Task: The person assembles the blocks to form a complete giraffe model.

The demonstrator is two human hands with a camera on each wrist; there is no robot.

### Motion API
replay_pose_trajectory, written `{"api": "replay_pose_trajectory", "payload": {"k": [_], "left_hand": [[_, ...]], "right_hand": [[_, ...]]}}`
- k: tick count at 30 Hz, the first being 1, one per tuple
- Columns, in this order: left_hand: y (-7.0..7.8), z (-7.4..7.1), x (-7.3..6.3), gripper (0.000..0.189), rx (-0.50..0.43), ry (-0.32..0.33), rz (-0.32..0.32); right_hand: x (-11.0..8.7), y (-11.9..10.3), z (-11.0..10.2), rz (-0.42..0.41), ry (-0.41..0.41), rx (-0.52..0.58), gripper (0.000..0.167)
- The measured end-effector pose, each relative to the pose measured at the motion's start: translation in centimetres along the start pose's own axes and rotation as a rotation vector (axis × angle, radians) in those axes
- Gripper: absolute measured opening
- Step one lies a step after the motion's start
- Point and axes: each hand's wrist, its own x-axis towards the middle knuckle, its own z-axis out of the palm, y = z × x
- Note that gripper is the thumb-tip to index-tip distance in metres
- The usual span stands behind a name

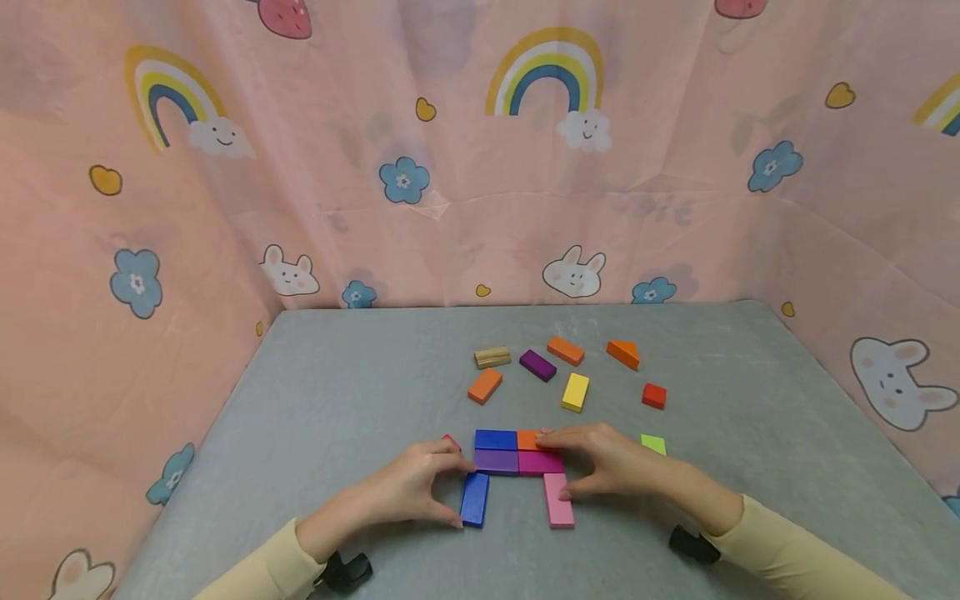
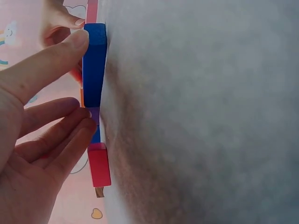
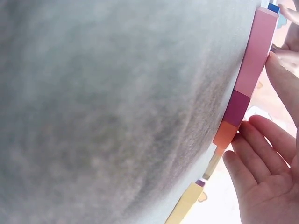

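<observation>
Flat wooden blocks form an arch-like layout on the grey table. Its top row is a blue block (image 1: 496,439) beside an orange block (image 1: 527,440); below them lie a purple block (image 1: 496,463) and a magenta block (image 1: 540,464). A second blue block (image 1: 475,502) and a pink block (image 1: 558,507) extend toward the person as two legs. My left hand (image 1: 411,482) touches the blue leg's near end with the thumb, fingers extended beside the purple block. With the thumb at the pink leg's side, my right hand (image 1: 609,460) rests its fingertips on the orange block.
Behind the layout lie a yellow block (image 1: 575,392), a dark purple block (image 1: 537,365), orange blocks, a wood-coloured piece (image 1: 492,357), an orange triangle (image 1: 624,354) and a red block (image 1: 655,396). A green block (image 1: 653,444) and a pinkish-red block (image 2: 99,165) sit near the hands.
</observation>
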Motion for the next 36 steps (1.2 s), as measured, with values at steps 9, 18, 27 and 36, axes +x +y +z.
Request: {"api": "replay_pose_trajectory", "payload": {"k": [9, 18, 27, 36], "left_hand": [[-0.26, 0.04, -0.12, 0.054, -0.02, -0.013, -0.07], [-0.25, 0.08, -0.01, 0.053, -0.084, -0.013, -0.096], [-0.1, 0.48, 0.21, 0.051, -0.125, 0.012, -0.119], [-0.01, 0.68, 0.33, 0.05, -0.148, 0.014, -0.14]], "right_hand": [[0.02, -0.06, -0.09, -0.001, -0.005, 0.014, 0.064], [0.03, -0.11, -0.12, 0.001, -0.011, 0.014, 0.063], [0.0, -0.05, -0.14, -0.003, -0.009, 0.012, 0.063], [-0.03, -0.02, -0.05, -0.002, -0.011, 0.01, 0.064]]}}
